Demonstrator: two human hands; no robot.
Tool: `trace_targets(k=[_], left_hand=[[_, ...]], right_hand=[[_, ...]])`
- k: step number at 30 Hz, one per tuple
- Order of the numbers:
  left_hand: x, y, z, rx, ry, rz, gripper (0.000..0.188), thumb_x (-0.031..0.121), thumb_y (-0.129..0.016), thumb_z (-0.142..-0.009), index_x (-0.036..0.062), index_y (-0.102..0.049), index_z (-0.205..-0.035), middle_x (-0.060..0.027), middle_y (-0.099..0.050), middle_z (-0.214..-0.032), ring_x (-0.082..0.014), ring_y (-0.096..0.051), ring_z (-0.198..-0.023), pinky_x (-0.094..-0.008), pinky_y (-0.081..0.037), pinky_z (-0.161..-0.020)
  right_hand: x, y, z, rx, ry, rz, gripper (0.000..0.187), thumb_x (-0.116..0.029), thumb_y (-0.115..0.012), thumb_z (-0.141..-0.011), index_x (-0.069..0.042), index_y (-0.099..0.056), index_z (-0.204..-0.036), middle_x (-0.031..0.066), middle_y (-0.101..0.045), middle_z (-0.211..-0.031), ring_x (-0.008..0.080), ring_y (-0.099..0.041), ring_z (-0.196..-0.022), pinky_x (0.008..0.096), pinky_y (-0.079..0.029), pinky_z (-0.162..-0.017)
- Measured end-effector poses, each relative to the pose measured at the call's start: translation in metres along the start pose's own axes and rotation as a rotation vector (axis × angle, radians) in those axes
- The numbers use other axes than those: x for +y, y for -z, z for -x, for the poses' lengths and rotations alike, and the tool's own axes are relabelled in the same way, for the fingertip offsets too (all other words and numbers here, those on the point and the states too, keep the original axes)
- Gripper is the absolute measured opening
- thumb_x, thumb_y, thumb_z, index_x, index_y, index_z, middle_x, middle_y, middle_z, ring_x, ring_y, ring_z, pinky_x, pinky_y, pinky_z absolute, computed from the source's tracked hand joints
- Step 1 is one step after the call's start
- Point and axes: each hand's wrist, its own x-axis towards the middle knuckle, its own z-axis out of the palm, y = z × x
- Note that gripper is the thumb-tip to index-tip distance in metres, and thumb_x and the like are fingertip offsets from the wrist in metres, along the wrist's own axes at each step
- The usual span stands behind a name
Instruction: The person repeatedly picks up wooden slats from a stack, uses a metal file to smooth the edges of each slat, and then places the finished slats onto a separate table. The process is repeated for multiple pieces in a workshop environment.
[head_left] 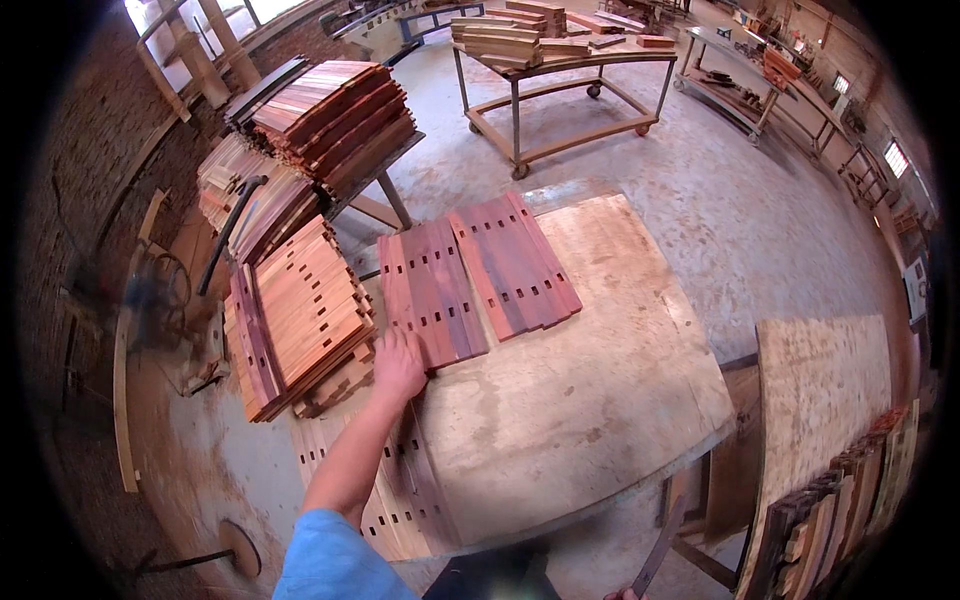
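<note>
My left hand (400, 362) reaches over the work table, its fingers bent over the near left end of a reddish slat panel (432, 290). That panel is made of slats laid side by side, with rows of small dark slots across them. Beside it to the right lies a second slotted slat panel (513, 262). At the lower edge, only a bit of my right hand (622, 595) shows, closed at the end of a dark slotted wooden slat (661, 545). More slotted slats (400, 500) lie under my left forearm.
The plywood-topped table (590, 410) holds the panels. A stack of slotted slats (305, 300) stands left of my left hand, with a hammer (232, 232) and a taller slat pile (330, 120) beyond. Upright slats (830, 520) stand at lower right. A wheeled cart (575, 150) carries boards behind.
</note>
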Motion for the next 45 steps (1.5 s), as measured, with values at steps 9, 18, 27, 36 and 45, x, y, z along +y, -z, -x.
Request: trace_targets(k=[9, 18, 27, 36, 45], left_hand=[[-0.006, 0.032, -0.011, -0.245, 0.035, 0.077, 0.086, 0.033, -0.077, -0.060, 0.0028, -0.041, -0.132, -0.0165, -0.047, -0.127, -0.0329, -0.045, -0.120, -0.0440, -0.037, -0.099], [-0.010, 0.028, -0.008, -0.231, 0.049, 0.124, 0.090, 0.036, -0.081, -0.057, 0.0030, -0.042, -0.132, -0.0150, -0.047, -0.127, -0.0308, -0.047, -0.118, -0.0435, -0.040, -0.097], [-0.010, 0.026, -0.007, -0.194, 0.022, 0.151, 0.084, 0.030, -0.080, -0.060, -0.0011, -0.043, -0.129, -0.0159, -0.049, -0.123, -0.0310, -0.049, -0.114, -0.0402, -0.043, -0.094], [-0.001, 0.003, 0.002, -0.065, 0.038, 0.130, 0.058, 0.014, -0.061, -0.075, -0.0100, -0.043, -0.125, -0.0249, -0.048, -0.121, -0.0376, -0.046, -0.114, -0.0438, -0.041, -0.095], [0.041, -0.002, 0.033, 0.119, 0.188, 0.374, 0.070, 0.022, -0.065, -0.075, -0.0126, -0.039, -0.130, -0.0312, -0.034, -0.138, -0.0460, -0.028, -0.131, -0.0489, -0.024, -0.111]], right_hand=[[-0.001, -0.003, -0.010, -0.025, -0.007, 0.064, 0.036, -0.036, -0.049, -0.096, -0.001, -0.058, -0.092, 0.0076, -0.058, -0.067, 0.0172, -0.056, -0.056, 0.0281, -0.045, -0.050], [-0.002, -0.016, -0.010, 0.027, 0.007, 0.013, 0.033, -0.034, -0.052, -0.095, -0.001, -0.057, -0.092, 0.0072, -0.056, -0.067, 0.0169, -0.055, -0.056, 0.0293, -0.047, -0.050], [-0.005, -0.027, -0.003, 0.024, 0.034, 0.045, 0.032, -0.033, -0.052, -0.094, -0.001, -0.056, -0.094, 0.0054, -0.054, -0.066, 0.0159, -0.052, -0.054, 0.0275, -0.046, -0.049], [-0.010, -0.040, -0.004, 0.002, 0.033, 0.069, 0.026, -0.028, -0.052, -0.093, -0.003, -0.053, -0.088, 0.0055, -0.051, -0.063, 0.0156, -0.049, -0.049, 0.0278, -0.042, -0.043], [-0.013, -0.039, 0.000, -0.011, -0.002, 0.157, 0.029, -0.031, -0.049, -0.096, -0.002, -0.056, -0.093, 0.0080, -0.057, -0.067, 0.0166, -0.053, -0.052, 0.0274, -0.043, -0.045]])
